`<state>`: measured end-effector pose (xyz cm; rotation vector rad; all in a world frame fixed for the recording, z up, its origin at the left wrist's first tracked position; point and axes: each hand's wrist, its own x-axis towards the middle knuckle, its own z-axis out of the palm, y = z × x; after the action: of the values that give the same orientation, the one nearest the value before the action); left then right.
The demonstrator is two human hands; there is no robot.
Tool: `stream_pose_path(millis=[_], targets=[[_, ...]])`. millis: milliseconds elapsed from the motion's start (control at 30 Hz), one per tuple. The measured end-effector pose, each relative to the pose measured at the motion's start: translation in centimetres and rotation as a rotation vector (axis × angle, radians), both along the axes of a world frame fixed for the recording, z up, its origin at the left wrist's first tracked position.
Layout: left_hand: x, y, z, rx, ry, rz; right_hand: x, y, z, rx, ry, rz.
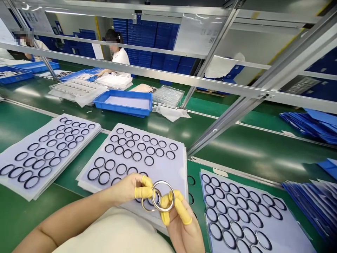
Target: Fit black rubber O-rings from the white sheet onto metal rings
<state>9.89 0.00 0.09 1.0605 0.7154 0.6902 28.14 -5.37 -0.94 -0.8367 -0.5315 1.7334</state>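
Observation:
Yellow finger cots cover the fingertips of both my hands. My left hand (129,189) is closed, pinching shiny metal rings at their left side. My right hand (183,219) has its fingers bent around the right side of the front metal ring (163,182), which is tilted up toward me. Behind it and lower left hangs another metal ring (147,210); how many rings overlap there I cannot tell. Below my hands lies a stack of white sheets (168,172) bearing rows of dark-edged rings (149,161), some hidden by my hands.
More ring-covered sheets lie at left (76,154) and right (279,228). A few loose rings (191,180) rest on the green table (252,140). A metal frame post (223,119) slants up beyond. Farther back are a blue tray (122,110), blue folders (313,207) and a co-worker (121,56).

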Motion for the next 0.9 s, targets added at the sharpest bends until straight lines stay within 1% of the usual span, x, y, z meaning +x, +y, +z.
stream_pose_path(millis=[167, 233, 300, 333, 400, 467, 500, 567, 700, 800, 900], targets=[[0.0, -0.8, 0.2, -0.03, -0.027, 0.07, 0.0, -0.1, -0.3, 0.083, -0.064, 0.085], [0.2, -1.0, 0.2, -0.016, -0.037, 0.085, 0.3, -0.2, -0.5, 0.098, -0.085, 0.086], [0.4, -1.1, 0.1, -0.021, -0.047, 0.096, 0.9, -0.3, -0.7, 0.094, -0.062, 0.021], [0.5, -1.2, 0.1, -0.04, -0.054, 0.105, 1.3, -0.3, -0.7, 0.086, -0.029, -0.034], [0.6, -1.3, 0.2, -0.102, -0.091, 0.128, 2.2, -0.4, -0.9, 0.058, 0.062, -0.144], [0.7, -1.4, 0.4, -0.169, -0.159, 0.15, 2.8, -0.6, -1.3, 0.018, 0.145, -0.194], [0.8, -1.5, 0.4, -0.195, -0.195, 0.155, 3.0, -0.7, -1.6, -0.001, 0.17, -0.188], [0.9, -1.7, 0.6, -0.228, -0.256, 0.145, 3.0, -1.0, -2.3, -0.016, 0.189, -0.124], [1.1, -2.1, 0.8, -0.258, -0.325, 0.096, 2.6, -1.6, -3.4, 0.003, 0.15, 0.004], [1.2, -2.4, 0.9, -0.256, -0.353, 0.085, 2.3, -2.0, -3.1, -0.006, 0.135, 0.032], [1.2, -2.5, 1.1, -0.238, -0.365, 0.081, 2.1, -2.4, -2.0, -0.053, 0.136, -0.002]])
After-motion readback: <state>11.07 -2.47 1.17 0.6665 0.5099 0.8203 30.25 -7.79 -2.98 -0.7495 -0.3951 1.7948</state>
